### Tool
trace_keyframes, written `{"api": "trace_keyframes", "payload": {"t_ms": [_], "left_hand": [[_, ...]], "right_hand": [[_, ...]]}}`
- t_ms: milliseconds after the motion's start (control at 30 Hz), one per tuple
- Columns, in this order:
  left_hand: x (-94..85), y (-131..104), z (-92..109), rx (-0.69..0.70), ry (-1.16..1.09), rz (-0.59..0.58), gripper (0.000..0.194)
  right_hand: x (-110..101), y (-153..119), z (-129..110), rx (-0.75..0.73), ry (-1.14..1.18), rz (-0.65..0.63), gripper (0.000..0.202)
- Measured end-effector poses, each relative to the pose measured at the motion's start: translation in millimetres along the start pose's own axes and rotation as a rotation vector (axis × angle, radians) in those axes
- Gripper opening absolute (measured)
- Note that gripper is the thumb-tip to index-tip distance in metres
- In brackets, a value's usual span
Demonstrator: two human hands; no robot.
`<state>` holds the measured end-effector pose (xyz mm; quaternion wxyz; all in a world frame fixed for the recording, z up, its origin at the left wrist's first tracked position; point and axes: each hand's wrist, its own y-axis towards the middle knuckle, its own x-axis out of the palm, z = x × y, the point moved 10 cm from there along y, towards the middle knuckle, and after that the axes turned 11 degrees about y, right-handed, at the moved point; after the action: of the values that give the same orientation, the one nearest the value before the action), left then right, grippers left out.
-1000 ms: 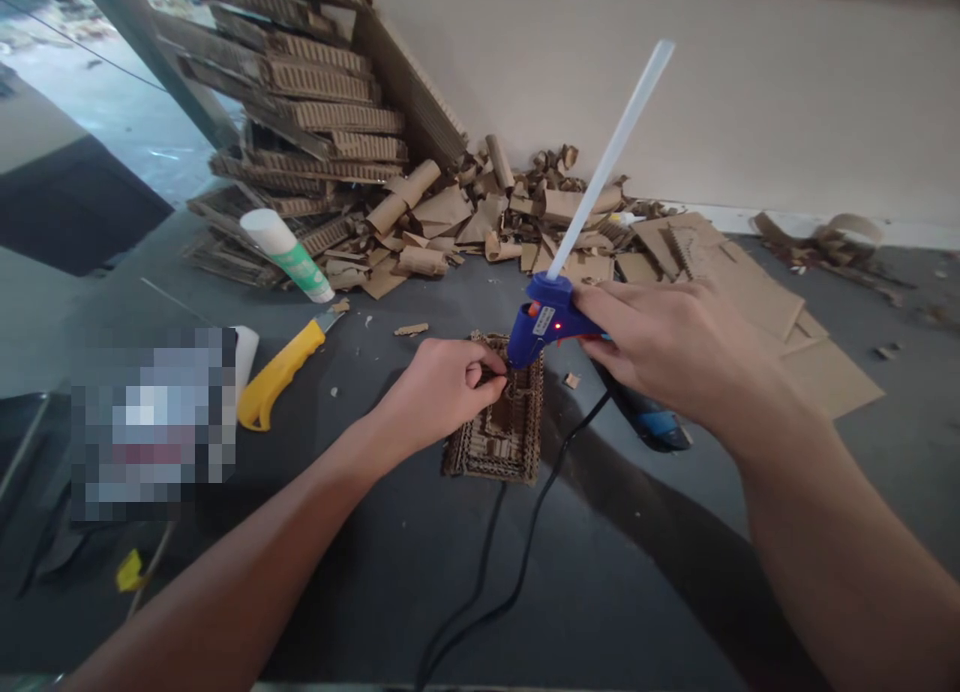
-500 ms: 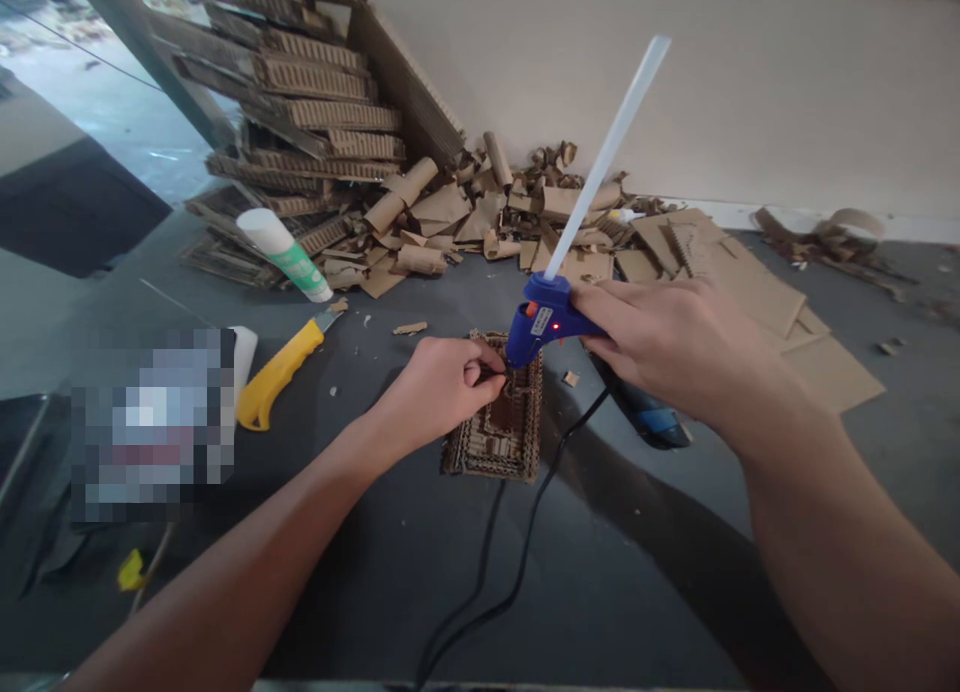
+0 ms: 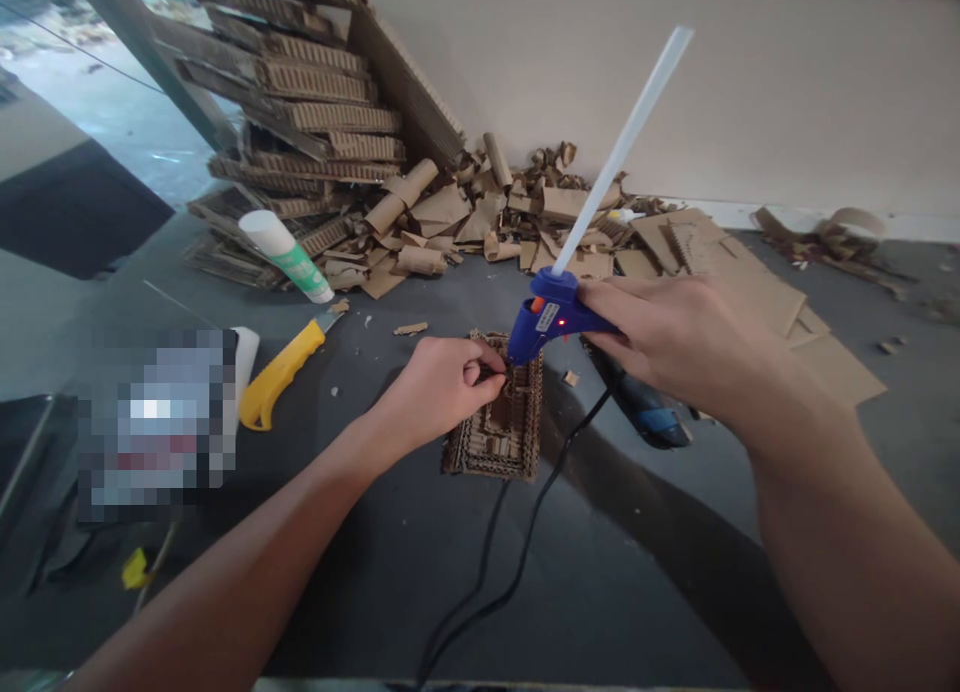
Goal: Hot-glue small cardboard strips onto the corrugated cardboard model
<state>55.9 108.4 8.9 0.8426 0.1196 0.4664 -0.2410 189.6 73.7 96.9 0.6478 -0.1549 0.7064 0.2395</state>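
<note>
My right hand (image 3: 675,347) is wrapped around the grip of a blue hot glue gun (image 3: 551,317) with a red light glowing on its side. A long translucent glue stick (image 3: 626,147) pokes up out of the gun's back end. The nozzle points down at a small rectangular cardboard frame (image 3: 529,432) built from layered corrugated strips, lying on the dark table. My left hand (image 3: 446,387) reaches over the frame's left side, thumb and forefinger pinched together right beside the nozzle. Whatever they pinch is too small and hidden to name.
A black cord (image 3: 536,507) runs to the front edge. On the left lie a yellow utility knife (image 3: 281,372), a white-green glue tube (image 3: 289,257) and a blurred-out device (image 3: 157,422). Cardboard scraps (image 3: 442,212) and stacked corrugated pieces (image 3: 315,112) fill the back. A black-handled tool (image 3: 649,412) lies beneath my right hand.
The glue gun has tilted slightly, its glue stick leaning further right and its body shifting a little to the right. My left hand stays pinched in the same place.
</note>
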Motion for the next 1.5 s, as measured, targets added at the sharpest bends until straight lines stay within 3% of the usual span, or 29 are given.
{"api": "trace_keyframes", "payload": {"t_ms": [267, 667, 1000, 1267, 1500], "left_hand": [[-0.8, 0.0, 0.3, -0.006, -0.008, -0.004, 0.012], [1.1, -2.5, -1.3, -0.009, -0.043, -0.026, 0.016], [7.0, -3.0, -2.0, -0.073, -0.095, -0.104, 0.016], [3.7, -2.2, 1.7, -0.039, -0.073, -0.083, 0.018], [5.2, -0.8, -1.9, -0.061, -0.090, -0.095, 0.018]], "right_hand": [[-3.6, -3.8, 9.7, 0.018, 0.027, 0.031, 0.034], [-9.7, -6.1, 10.7, -0.010, -0.034, 0.084, 0.017], [-11.5, -3.7, 25.2, 0.105, -0.029, 0.023, 0.015], [-8.8, -3.5, 29.9, 0.159, -0.033, -0.009, 0.014], [-15.5, -5.0, 29.4, 0.068, 0.037, 0.153, 0.021]]}}
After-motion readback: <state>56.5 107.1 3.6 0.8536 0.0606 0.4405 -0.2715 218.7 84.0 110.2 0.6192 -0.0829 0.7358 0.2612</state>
